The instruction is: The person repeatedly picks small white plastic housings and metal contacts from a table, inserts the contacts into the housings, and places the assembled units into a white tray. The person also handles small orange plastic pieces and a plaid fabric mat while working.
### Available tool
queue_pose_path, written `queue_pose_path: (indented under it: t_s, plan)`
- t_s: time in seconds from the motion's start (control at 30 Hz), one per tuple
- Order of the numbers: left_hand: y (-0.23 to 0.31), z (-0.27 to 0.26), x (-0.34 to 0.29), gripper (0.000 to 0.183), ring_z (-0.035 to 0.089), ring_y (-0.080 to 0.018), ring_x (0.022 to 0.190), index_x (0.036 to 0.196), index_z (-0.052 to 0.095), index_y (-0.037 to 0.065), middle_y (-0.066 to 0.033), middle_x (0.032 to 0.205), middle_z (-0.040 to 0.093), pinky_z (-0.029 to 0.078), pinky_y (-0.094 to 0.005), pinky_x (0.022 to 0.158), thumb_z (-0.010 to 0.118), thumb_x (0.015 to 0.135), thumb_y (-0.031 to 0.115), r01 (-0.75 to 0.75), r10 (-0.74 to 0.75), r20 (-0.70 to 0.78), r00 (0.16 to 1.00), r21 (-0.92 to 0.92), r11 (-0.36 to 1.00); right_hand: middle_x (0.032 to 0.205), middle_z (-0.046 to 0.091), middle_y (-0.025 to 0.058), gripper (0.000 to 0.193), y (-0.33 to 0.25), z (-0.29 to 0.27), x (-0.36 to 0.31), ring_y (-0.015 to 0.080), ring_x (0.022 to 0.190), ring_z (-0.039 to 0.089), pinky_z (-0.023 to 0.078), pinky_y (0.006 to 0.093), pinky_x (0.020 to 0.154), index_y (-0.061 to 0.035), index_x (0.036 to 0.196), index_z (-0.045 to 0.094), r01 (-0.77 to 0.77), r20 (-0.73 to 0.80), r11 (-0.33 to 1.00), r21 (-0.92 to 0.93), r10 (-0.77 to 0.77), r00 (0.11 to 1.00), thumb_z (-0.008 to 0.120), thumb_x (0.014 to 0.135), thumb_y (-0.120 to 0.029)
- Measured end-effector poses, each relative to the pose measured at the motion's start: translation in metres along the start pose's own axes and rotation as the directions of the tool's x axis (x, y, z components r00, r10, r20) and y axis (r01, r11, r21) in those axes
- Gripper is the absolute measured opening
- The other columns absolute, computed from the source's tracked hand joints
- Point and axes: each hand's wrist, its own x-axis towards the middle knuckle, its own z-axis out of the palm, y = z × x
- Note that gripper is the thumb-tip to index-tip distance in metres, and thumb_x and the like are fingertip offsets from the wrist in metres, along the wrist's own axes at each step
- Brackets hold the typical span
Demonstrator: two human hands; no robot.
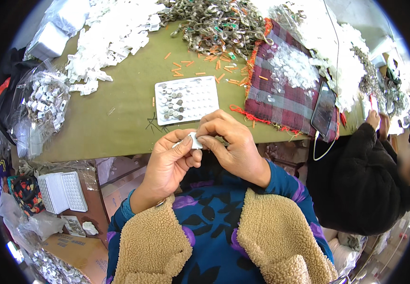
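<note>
Before the near edge of the worktop (124,128), the left hand (168,163) and right hand (235,146) pinch a small white plastic piece (195,141), presumably steadying it from both sides; beyond, near that edge, the white tray (205,102) keeps silvery discs (175,107) probably within reach.

Pretty clearly a small assembly workshop; green worktable (124,113) heaped with white parts (105,42) and tangled metallic bits (214,23); white tray (159,106) with rows of round pieces (175,101). A co-worker (361,180) is at the piles too.
</note>
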Motion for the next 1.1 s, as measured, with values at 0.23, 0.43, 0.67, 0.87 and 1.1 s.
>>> queue_pose_path:
  t_s: [0.23, 0.43, 0.67, 0.87, 1.1]
  plan:
    - [0.005, 0.002, -0.004, 0.028, 0.065, -0.0167, 0.078, 0.122, 0.056, -0.005, -0.0199, 0.100, 0.067, 0.055, -0.0267, 0.066, 0.056, 0.100, 0.012, 0.032, -0.024, 0.059, 0.998, -0.142, 0.989, 0.091, 0.059, 0.0046, 0.005, 0.001, -0.037, 0.003, 0.0111, 0.077, 0.060, 0.050, 0.0250, 0.072, 0.0022, 0.094, 0.058, 0.015, -0.351, 0.958, 0.287, 0.091, 0.932, 0.056, 0.094, 0.007]
    - [0.008, 0.001, -0.005, 0.033, 0.058, -0.0145, 0.078, 0.130, 0.051, -0.003, -0.0201, 0.110, 0.059, 0.053, -0.0252, 0.067, 0.053, 0.102, 0.016, 0.178, -0.100, 0.194, 0.976, -0.442, 0.879, 0.084, 0.059, 0.0089, 0.003, 0.043, -0.103, -0.005, 0.0189, 0.072, 0.060, 0.047, 0.0325, 0.067, 0.0015, 0.089, 0.063, -0.327, -0.497, 0.835, -0.442, 0.075, 0.864, 0.065, 0.087, -0.001]
    - [0.012, 0.017, 0.010, 0.035, 0.061, -0.0178, 0.086, 0.133, 0.050, -0.003, -0.0198, 0.113, 0.058, 0.059, -0.0297, 0.073, 0.051, 0.104, 0.017, 0.188, -0.140, 0.129, 0.982, -0.540, 0.821, 0.084, 0.060, 0.0141, 0.007, 0.073, -0.106, -0.008, 0.0344, 0.077, 0.061, 0.049, 0.0424, 0.069, -0.0017, 0.090, 0.064, -0.292, -0.498, 0.705, -0.646, -0.100, 0.861, 0.067, 0.085, -0.005]
    - [0.017, 0.026, 0.023, 0.032, 0.064, -0.0228, 0.091, 0.129, 0.051, -0.004, -0.0225, 0.115, 0.060, 0.062, -0.0346, 0.081, 0.050, 0.104, 0.015, 0.135, -0.101, 0.100, 0.990, -0.435, 0.890, 0.084, 0.062, 0.0138, 0.010, 0.075, -0.113, -0.009, 0.0300, 0.074, 0.061, 0.049, 0.0376, 0.067, -0.0005, 0.097, 0.065, -0.210, -0.506, 0.756, -0.620, -0.181, 0.843, 0.065, 0.087, -0.002]
    - [0.031, 0.033, 0.035, 0.033, 0.064, -0.0211, 0.091, 0.126, 0.047, -0.010, -0.0213, 0.114, 0.058, 0.061, -0.0343, 0.082, 0.050, 0.103, 0.014, 0.110, -0.108, 0.035, 0.994, -0.541, 0.834, 0.091, 0.060, 0.0148, 0.015, 0.075, -0.115, -0.018, 0.0254, 0.071, 0.062, 0.049, 0.0334, 0.063, 0.0030, 0.102, 0.063, -0.230, -0.682, 0.924, -0.305, -0.043, 0.730, 0.064, 0.088, 0.004]
